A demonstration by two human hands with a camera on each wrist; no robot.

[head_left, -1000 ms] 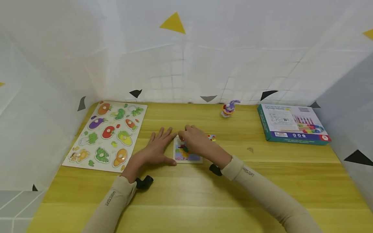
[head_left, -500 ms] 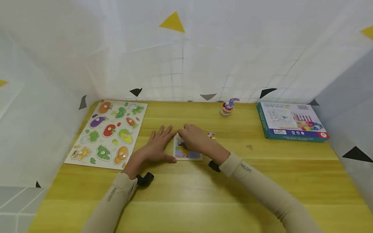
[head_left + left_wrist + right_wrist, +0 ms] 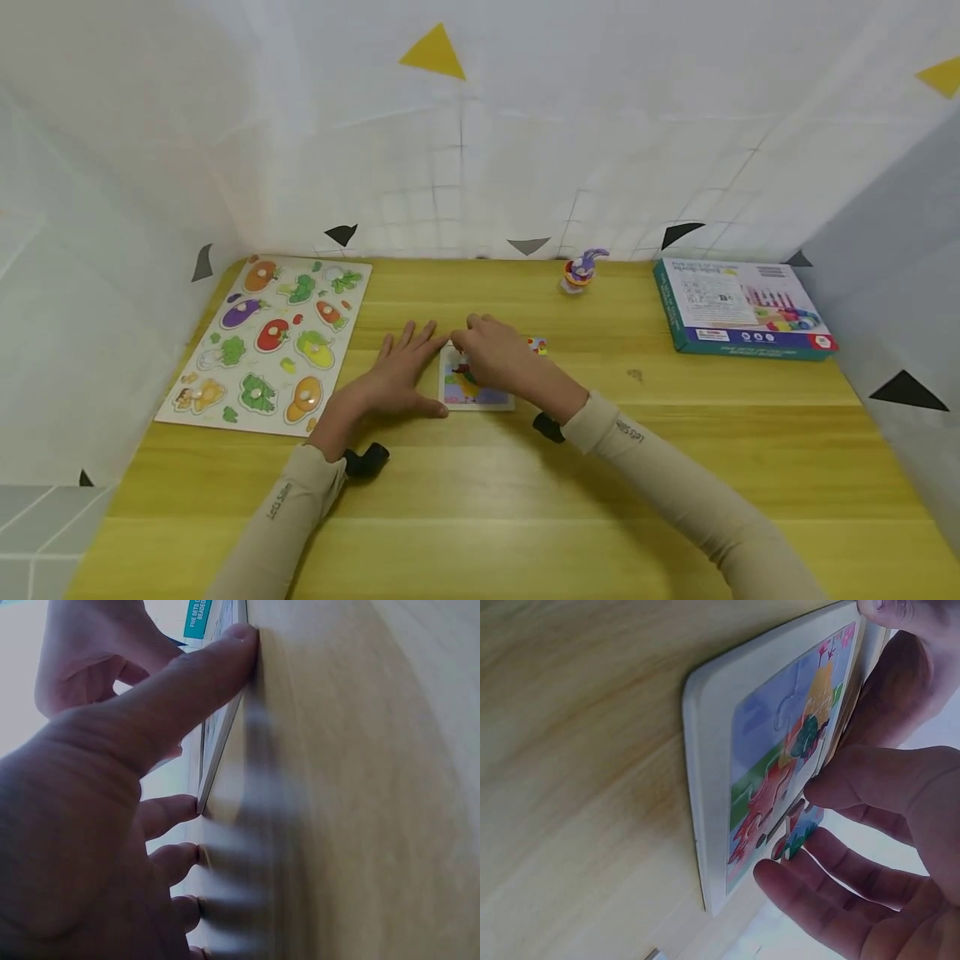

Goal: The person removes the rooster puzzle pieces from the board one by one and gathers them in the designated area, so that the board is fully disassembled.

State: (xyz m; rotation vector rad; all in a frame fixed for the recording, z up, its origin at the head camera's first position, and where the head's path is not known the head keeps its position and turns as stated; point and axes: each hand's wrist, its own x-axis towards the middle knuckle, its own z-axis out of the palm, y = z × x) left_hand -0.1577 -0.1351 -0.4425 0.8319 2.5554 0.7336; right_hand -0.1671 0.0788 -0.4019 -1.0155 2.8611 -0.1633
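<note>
A small jigsaw puzzle tray (image 3: 709, 712) with a pale frame and a colourful bird picture lies on the table, partly covered by my right hand (image 3: 491, 354). In the right wrist view, my right thumb and fingers pinch a blue, green and red puzzle piece (image 3: 804, 829) close over the tray's far part. My left hand (image 3: 397, 379) rests on the table with fingers spread, thumb and index fingertip at the tray's left edge. Another bright puzzle piece (image 3: 537, 345) shows just beyond my right hand.
A vegetable knob puzzle board (image 3: 266, 346) lies on the left. At the back stands a purple rabbit figure (image 3: 580, 271) in an orange-rimmed cup. A teal-edged toy box (image 3: 742, 308) lies at the right. White sheeting (image 3: 525, 167) closes off the back and sides.
The head view has shifted slightly. Both hands keep nearly the same places at the tray, the right one with only slight finger movement.
</note>
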